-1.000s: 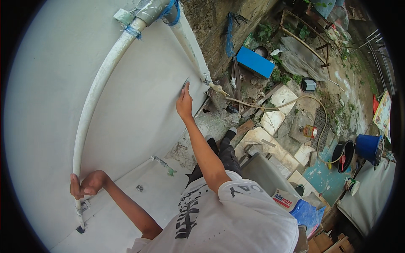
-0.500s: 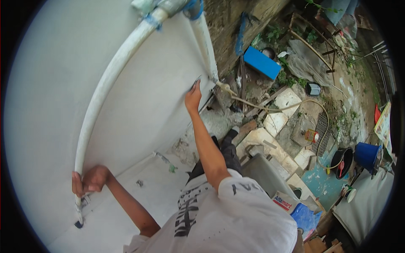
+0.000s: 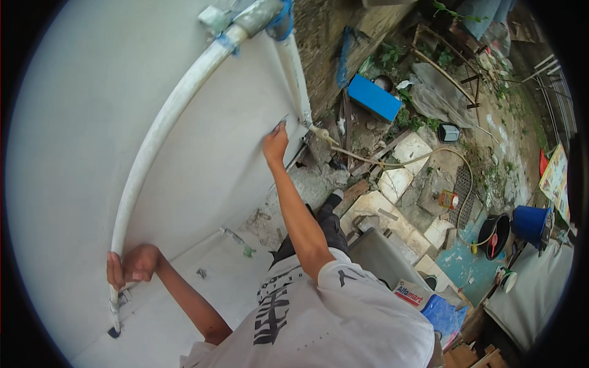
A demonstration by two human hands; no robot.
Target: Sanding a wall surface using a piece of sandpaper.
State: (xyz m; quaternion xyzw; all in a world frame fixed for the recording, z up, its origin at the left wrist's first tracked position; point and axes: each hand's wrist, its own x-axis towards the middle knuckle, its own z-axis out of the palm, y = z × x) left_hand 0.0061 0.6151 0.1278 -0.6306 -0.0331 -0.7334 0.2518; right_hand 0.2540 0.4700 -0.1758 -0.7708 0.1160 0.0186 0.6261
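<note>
A long white pipe (image 3: 161, 119) runs along the pale wall (image 3: 67, 153), looking curved through the lens. Near its lower end my left hand (image 3: 136, 264) is closed round it, the fingers wrapping over the far side. My right hand (image 3: 275, 147) is closed too, up against the wall by the lower end of a second white pipe (image 3: 294, 80). From its fingers pokes a thin, dark, metallic-looking piece (image 3: 283, 119), too small to name. Just right of that hand, a hose (image 3: 322, 132) joins at the foot of the second pipe.
A grey pipe joint (image 3: 257, 17) with blue ties is at the top. A short pipe with a green-tipped tap (image 3: 245, 250) sticks out of the wall. To the right lie a blue box (image 3: 374, 98), broken tiles (image 3: 396, 184), a black basin (image 3: 494, 236) and a blue bucket (image 3: 529, 226).
The view has shifted slightly, so the pipe joint sits a little lower and the ground clutter farther left. Both hands keep their places and their grips.
</note>
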